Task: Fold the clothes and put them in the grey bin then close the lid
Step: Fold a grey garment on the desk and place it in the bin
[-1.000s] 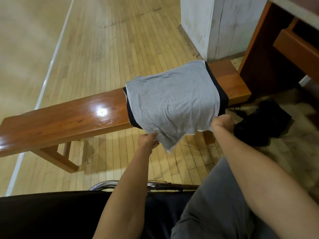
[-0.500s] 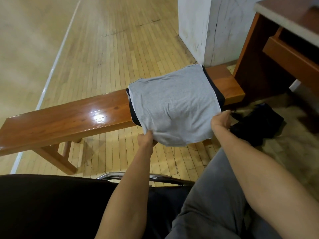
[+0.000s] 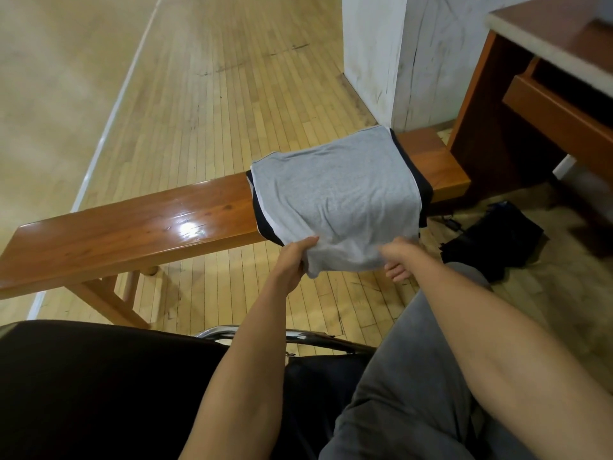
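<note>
In the head view, a grey shirt point(image 3: 335, 197) is seen folded into a rough rectangle on the table point(image 3: 132, 227), toward its right end. It is laid on a dark garment point(image 3: 423, 190), whose edges show along the left and right sides. The shirt is set across the table, so its long axis runs from the far edge toward the person, and its near end overhangs the near edge.

Both hands are found at that hanging end. The near-left corner is gripped by the left hand point(image 3: 293, 260), with the thumb on top and the fingers curled beneath the cloth. The right hand point(image 3: 398, 255) is placed at the near hem, right of the middle and near the left hand. Its fingers are partly hidden under the cloth, so whether the hem is pinched or only touched cannot be told.

The rest of the shirt lies ahead of the hands, away from the body. A further fold would therefore probably be carried forward along that axis, with the near end laid over the part resting on the table. Neither hand is clearly nearer, though the surer hold is judged to be the left.

No bin is seen. A black bag point(image 3: 491, 237) lies on the floor point(image 3: 232, 94) to the right.
</note>
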A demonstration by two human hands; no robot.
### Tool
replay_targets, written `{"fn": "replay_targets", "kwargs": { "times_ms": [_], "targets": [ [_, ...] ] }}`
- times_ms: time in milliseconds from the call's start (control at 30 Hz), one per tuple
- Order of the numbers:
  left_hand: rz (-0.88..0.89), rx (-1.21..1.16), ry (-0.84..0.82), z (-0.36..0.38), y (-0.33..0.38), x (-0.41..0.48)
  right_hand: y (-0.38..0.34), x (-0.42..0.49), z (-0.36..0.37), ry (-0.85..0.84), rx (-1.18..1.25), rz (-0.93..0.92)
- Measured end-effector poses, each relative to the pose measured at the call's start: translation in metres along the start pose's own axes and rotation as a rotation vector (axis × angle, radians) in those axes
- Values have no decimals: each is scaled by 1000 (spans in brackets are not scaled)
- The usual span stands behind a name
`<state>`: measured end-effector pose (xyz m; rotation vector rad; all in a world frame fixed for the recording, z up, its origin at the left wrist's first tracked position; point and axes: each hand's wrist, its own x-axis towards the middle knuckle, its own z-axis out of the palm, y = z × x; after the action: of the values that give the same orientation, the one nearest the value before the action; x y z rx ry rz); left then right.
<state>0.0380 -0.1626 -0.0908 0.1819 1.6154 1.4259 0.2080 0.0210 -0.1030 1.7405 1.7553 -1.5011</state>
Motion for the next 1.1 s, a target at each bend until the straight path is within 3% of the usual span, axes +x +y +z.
{"fn": "replay_targets", "kwargs": {
  "times_ms": [100,200,300,367,467,600,867,1100],
  "targets": [
    [-12,-114,-58,11,14,-2,-3,-18,17,-384,367,178],
    [4,-302,-78,21,28,-5,-6,-26,39,-528,808,249],
    [-13,-338,-43,18,38,-5,-15,-31,52,-402,1380,168],
    [-35,-334,-13,12,46,-4,-24,-40,48,-215,1577,70],
    [-50,-335,30,3,64,0,-35,-49,24,-34,1611,12],
    [-148,-215,20,-4,98,10,-63,-50,-24,53,1655,-77],
    [19,-327,132,7,168,28,-119,-64,-87,37,1751,-213],
    [212,-321,117,18,233,42,-168,-74,-133,-10,1701,-308]
  ]
}}
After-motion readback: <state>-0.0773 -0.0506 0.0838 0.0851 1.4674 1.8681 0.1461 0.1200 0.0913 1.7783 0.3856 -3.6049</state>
